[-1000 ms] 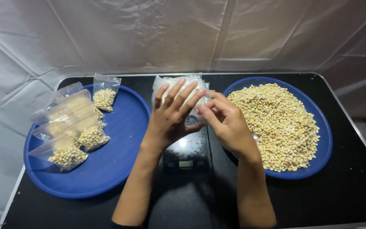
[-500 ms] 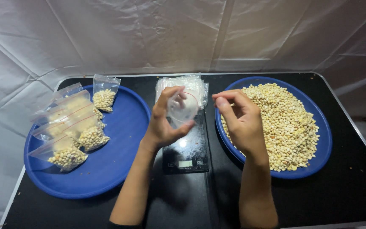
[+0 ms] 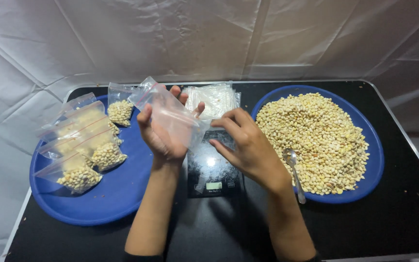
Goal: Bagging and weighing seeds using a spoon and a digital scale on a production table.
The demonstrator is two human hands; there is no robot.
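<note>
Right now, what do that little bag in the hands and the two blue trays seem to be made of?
The little bag, held by the left hand: thin clear plastic film, glossy and creased, with the fingers showing through it. The blue trays: probably moulded plastic, smooth with a slight sheen, though coated metal cannot be ruled out.

Thin, clear, glossy plastic zip bag [image 3: 170, 114]; smooth matt blue plastic round trays [image 3: 122, 204]; shiny metal spoon [image 3: 293, 170]; glossy black flat scale [image 3: 213, 167]; matt black tabletop [image 3: 389, 228]; creased white sheet backdrop [image 3: 219, 34].
</note>
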